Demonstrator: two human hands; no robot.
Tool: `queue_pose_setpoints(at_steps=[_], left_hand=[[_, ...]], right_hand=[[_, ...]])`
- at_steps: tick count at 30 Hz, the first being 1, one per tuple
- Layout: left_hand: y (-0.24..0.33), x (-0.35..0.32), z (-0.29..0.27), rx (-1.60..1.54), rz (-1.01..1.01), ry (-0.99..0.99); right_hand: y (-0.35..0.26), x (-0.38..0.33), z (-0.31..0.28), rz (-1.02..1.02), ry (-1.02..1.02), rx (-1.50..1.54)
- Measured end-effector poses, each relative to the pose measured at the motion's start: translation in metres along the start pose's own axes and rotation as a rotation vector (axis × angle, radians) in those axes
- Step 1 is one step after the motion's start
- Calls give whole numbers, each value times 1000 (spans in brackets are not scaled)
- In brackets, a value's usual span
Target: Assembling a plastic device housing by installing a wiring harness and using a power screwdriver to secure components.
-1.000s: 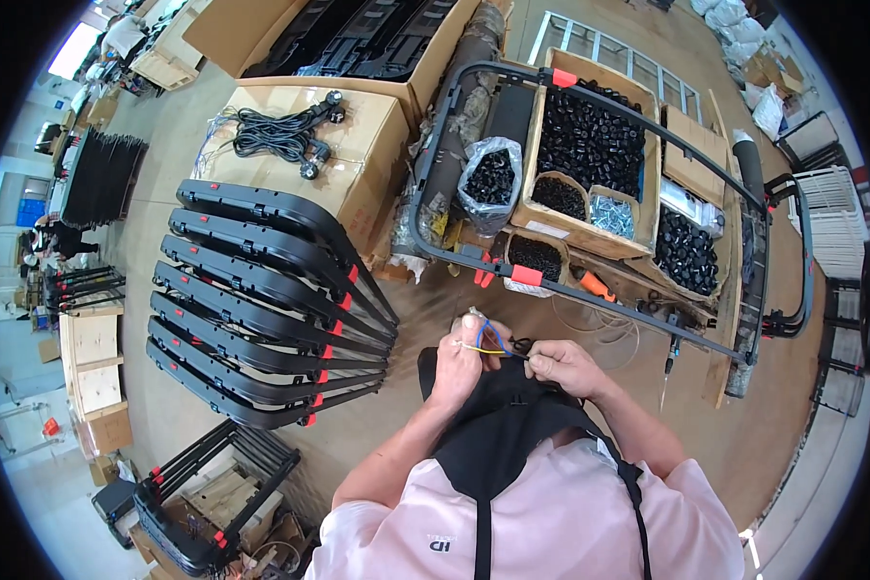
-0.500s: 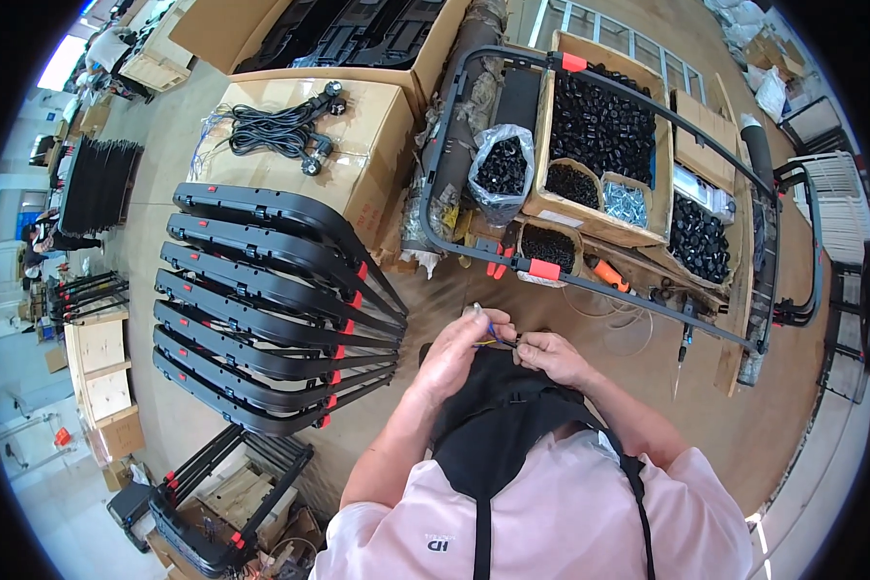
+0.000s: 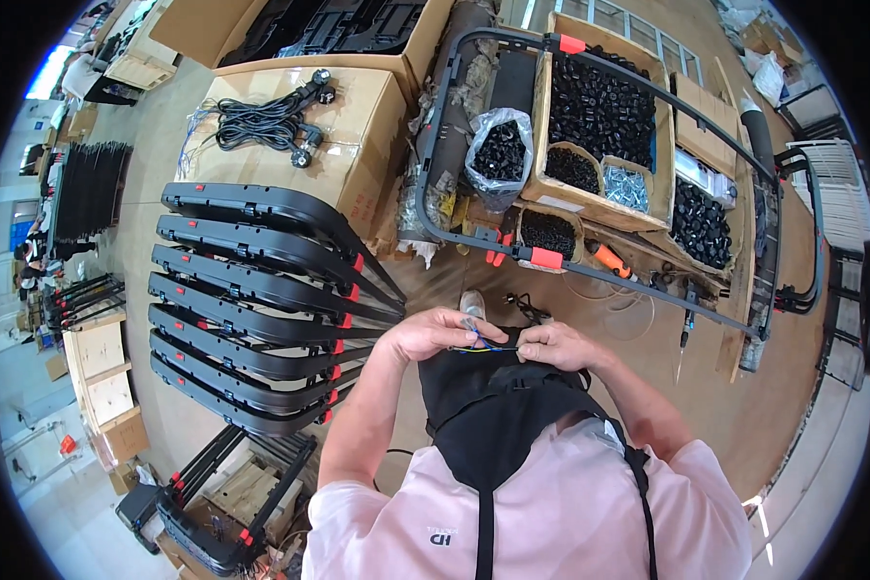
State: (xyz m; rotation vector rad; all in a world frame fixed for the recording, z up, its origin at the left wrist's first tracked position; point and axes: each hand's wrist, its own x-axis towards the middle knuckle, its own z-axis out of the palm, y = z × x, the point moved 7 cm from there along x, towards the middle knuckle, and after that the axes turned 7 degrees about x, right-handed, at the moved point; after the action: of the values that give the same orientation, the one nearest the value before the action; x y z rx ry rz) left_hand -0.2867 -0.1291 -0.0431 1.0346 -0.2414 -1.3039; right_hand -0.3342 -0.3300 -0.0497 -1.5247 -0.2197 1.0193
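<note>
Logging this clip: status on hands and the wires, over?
Left hand and right hand both pinching thin wires at chest height. Black apron beneath. Nothing in the way.

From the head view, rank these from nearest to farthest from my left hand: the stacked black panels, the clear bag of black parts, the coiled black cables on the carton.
From the left hand:
1. Stacked black panels, to its left.
2. Clear bag of black parts, ahead, slightly right.
3. Coiled black cables, far ahead-left on the carton.
</note>
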Motion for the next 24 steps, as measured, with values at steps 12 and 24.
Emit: queue_pose_setpoints(at_steps=[12, 24], left_hand=[[-46, 43, -43, -587, 174, 424], [-37, 44, -82, -85, 6, 405]], right_hand=[[38, 54, -13, 73, 199, 65], [63, 79, -8, 80, 300, 98]])
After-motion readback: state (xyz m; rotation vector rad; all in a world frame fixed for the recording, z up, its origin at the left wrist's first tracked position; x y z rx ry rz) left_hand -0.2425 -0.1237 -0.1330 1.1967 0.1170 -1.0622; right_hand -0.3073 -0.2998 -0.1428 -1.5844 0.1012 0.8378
